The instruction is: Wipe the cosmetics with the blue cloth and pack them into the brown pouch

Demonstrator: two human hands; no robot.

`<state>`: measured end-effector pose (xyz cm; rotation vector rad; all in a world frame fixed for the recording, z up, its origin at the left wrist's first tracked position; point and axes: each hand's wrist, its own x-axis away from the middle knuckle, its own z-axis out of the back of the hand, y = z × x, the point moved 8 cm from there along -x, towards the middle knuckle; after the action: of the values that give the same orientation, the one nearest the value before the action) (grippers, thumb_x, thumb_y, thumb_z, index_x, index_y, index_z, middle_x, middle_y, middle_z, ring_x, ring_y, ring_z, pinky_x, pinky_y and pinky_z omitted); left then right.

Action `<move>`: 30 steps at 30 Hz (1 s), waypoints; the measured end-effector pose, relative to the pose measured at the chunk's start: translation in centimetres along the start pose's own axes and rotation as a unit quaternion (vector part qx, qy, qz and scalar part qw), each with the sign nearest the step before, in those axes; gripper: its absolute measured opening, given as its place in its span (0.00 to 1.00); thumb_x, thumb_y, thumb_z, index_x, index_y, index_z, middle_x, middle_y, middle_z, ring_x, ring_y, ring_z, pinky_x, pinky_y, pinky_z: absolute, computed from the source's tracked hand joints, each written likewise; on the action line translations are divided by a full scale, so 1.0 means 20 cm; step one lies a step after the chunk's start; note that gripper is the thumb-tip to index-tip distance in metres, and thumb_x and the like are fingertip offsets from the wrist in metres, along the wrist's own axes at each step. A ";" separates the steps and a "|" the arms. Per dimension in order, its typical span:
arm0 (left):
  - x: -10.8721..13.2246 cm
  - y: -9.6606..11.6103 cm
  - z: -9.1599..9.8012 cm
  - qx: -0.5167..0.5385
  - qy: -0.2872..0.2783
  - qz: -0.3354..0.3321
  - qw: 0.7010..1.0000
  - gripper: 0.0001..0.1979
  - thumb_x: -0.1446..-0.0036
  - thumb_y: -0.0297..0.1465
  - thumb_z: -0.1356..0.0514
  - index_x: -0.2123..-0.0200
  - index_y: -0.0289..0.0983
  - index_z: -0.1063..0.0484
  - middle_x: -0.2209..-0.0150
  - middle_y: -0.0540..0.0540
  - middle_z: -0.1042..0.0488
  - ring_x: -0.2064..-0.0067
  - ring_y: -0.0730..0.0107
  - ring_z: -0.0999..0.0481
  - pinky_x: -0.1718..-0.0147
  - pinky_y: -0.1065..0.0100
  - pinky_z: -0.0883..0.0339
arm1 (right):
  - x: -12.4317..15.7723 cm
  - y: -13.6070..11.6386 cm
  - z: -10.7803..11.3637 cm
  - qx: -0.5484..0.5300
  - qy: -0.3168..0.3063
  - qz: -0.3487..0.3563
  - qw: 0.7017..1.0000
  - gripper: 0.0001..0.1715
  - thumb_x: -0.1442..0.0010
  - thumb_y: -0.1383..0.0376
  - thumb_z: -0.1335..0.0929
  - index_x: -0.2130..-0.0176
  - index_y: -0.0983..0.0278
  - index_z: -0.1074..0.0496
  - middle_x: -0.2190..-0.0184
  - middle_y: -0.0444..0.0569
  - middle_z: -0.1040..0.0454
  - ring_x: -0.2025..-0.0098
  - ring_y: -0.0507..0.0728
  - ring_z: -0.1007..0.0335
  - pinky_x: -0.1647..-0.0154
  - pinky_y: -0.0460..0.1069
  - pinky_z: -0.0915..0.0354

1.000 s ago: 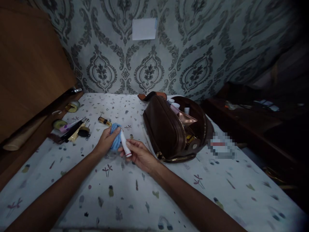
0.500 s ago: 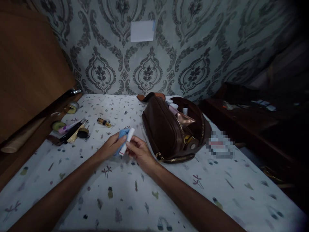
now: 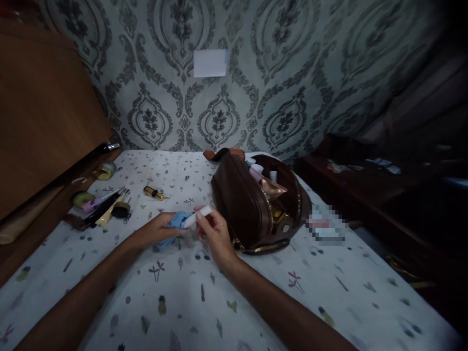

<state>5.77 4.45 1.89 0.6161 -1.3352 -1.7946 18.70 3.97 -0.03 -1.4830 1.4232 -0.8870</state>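
Observation:
A blue cloth (image 3: 178, 220) is bunched in my left hand (image 3: 158, 229), its fingers closed around it. The cloth wraps the lower end of a slim white tube (image 3: 198, 216), which tilts up to the right. My right hand (image 3: 215, 232) pinches the upper part of that tube between thumb and fingers. Just right of my hands stands a brown leather cosmetic bag (image 3: 239, 195), unzipped, with a rose-gold pouch (image 3: 272, 187) and several white-capped containers (image 3: 257, 169) showing inside. The cloth hides the tube's lower end.
A small black-and-gold bottle (image 3: 153, 193) lies on the patterned sheet (image 3: 197, 302). At left are a round black jar (image 3: 121, 209), several tubes and brushes (image 3: 106, 207) and a tape roll (image 3: 106, 170), beside a wooden panel (image 3: 47, 117). A blurred-out packet (image 3: 326, 223) lies right of the bag.
The white tube has turned from steep to a flatter slant, and its lower end is now inside the blue cloth. My right hand has shifted slightly right and up along it.

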 end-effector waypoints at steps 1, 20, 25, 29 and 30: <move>0.01 0.00 0.00 -0.006 0.003 0.001 1.000 0.15 0.46 0.43 0.36 0.70 0.35 0.26 0.75 0.51 0.29 0.71 0.71 0.32 0.70 0.72 0.37 | 0.01 -0.02 0.00 0.015 0.005 0.013 1.000 0.24 0.47 0.48 0.26 0.60 0.63 0.27 0.78 0.37 0.36 0.80 0.47 0.46 0.81 0.44 0.47; 0.05 0.01 -0.02 0.447 0.259 0.090 0.852 0.21 0.67 0.37 0.22 0.77 0.36 0.31 0.84 0.56 0.38 0.82 0.79 0.41 0.85 0.77 0.38 | 0.21 -0.43 -0.06 0.242 -0.080 0.261 0.931 0.20 0.36 0.61 0.32 0.46 0.63 0.26 0.58 0.52 0.24 0.62 0.55 0.28 0.61 0.48 0.31; 0.00 0.14 -0.09 0.465 0.255 0.096 0.842 0.12 0.60 0.31 0.27 0.75 0.36 0.27 0.81 0.53 0.35 0.80 0.76 0.37 0.83 0.76 0.35 | 0.29 -0.63 -0.02 0.326 -0.096 0.331 0.880 0.20 0.32 0.62 0.36 0.42 0.64 0.33 0.50 0.55 0.24 0.48 0.56 0.27 0.46 0.50 0.32; -0.08 0.26 -0.13 0.416 0.247 0.067 0.873 0.15 0.60 0.35 0.27 0.75 0.36 0.28 0.81 0.52 0.34 0.78 0.75 0.35 0.81 0.76 0.34 | 0.28 -0.76 0.06 0.348 -0.054 0.312 0.882 0.14 0.33 0.62 0.34 0.48 0.63 0.32 0.53 0.53 0.22 0.54 0.54 0.24 0.53 0.47 0.30; -0.10 0.27 -0.14 0.399 0.251 0.061 0.880 0.17 0.61 0.38 0.26 0.74 0.36 0.27 0.81 0.52 0.33 0.78 0.75 0.34 0.80 0.76 0.34 | 0.28 -0.79 0.08 0.356 -0.047 0.315 0.879 0.14 0.33 0.62 0.33 0.49 0.63 0.31 0.54 0.52 0.22 0.55 0.54 0.24 0.54 0.47 0.30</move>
<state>10.73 3.94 5.98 1.2955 -1.6505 -0.8182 26.52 -2.06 13.67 -0.4509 1.1936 -0.7720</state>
